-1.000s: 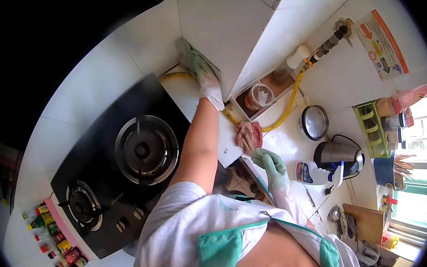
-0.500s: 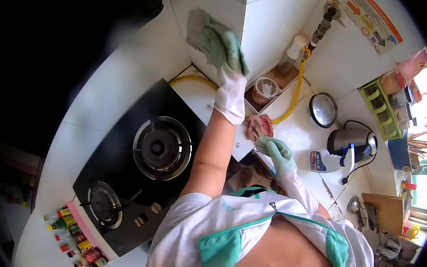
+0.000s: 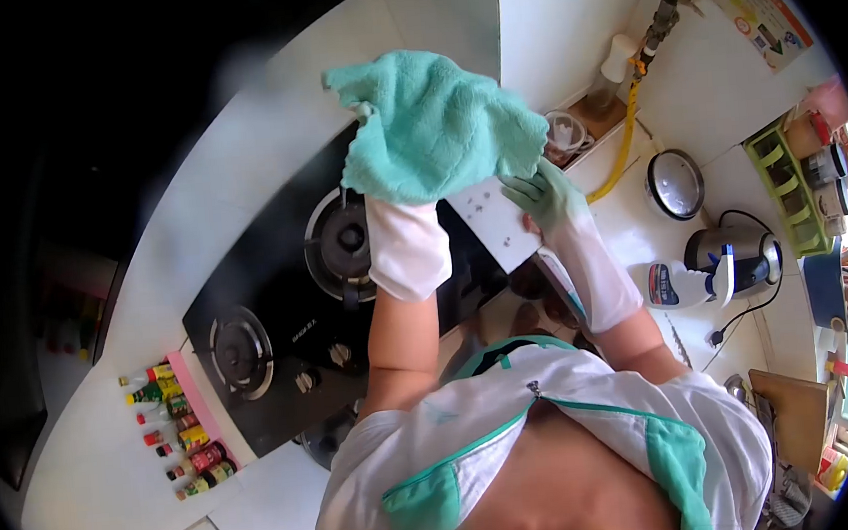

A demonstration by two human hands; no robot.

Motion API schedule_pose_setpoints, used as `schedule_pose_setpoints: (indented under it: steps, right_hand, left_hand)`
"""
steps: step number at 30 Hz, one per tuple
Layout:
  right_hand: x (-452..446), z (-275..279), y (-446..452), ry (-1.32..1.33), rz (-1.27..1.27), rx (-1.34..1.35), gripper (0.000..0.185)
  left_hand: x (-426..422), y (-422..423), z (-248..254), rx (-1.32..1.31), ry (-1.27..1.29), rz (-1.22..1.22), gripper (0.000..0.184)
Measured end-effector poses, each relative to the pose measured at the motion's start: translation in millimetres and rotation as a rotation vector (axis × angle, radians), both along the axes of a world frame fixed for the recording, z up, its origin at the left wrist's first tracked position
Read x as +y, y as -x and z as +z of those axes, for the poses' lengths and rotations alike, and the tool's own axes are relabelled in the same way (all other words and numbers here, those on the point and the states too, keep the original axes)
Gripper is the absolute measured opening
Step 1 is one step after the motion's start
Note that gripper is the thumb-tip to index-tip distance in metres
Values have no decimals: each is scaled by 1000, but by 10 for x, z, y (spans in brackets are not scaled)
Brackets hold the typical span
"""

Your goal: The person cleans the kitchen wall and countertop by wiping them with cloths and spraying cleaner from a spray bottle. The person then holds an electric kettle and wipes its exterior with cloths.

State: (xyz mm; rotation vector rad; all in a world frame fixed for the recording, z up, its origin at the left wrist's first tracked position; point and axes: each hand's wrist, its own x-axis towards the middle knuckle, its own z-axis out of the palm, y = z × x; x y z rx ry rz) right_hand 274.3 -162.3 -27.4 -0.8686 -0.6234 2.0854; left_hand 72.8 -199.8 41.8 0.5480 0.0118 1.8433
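Note:
A teal-green cleaning cloth (image 3: 438, 124) is spread out over my left hand (image 3: 407, 241), which wears a pale rubber glove. The cloth hides those fingers; only the white cuff shows, and the cloth hangs from that hand. My right hand (image 3: 550, 200), in a glove with green fingers and a white cuff, is at the cloth's lower right corner. Its fingers are stretched out and apart; whether their tips touch the cloth I cannot tell. Below the hands lies the black gas stove (image 3: 278, 306) with two burners. A white panel (image 3: 496, 224) is between stove and counter.
A spray bottle (image 3: 680, 285) and an electric kettle (image 3: 727, 256) stand on the right counter, near a round lid (image 3: 675, 185). A yellow hose (image 3: 624, 150) runs along the wall. Small sauce bottles (image 3: 194, 438) line the left side. A green rack (image 3: 786, 187) holds jars.
My left hand has come down off the tiled wall, back towards me, with the cloth now spread open. My right hand has moved up beside the cloth.

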Motion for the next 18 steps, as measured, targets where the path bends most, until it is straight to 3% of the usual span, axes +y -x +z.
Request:
schedule_pose_setpoints:
  steps: [3,5,8,10,13,16,18]
  right_hand:
    - [52,1,536,361,204,216,32]
    - [-104,27,812,351,333,256,32]
    - [-332,144,974,-104,421,157,31]
    - [-427,231,987,-513,386,27,30]
    - [-443,404,1049,-914,300,-112,29]
    - [-392,493,1288,-1087,205,-207,28]
    - [-290,467,1495,-944,161,-208,26]
  left_hand:
    - [-506,-103,63,223,412,329,38]
    - [-769,-142,106,333,560,414,41]
    - [-1063,-117,184,396,666,468,44]
    - [-1192,-57,256,380,686,467,47]
    - [-1361,-21,413,304,688,436,51]
    - [-1457,87,518,413,721,560,52]
    - [-1499,257,370,442,814,682,52]
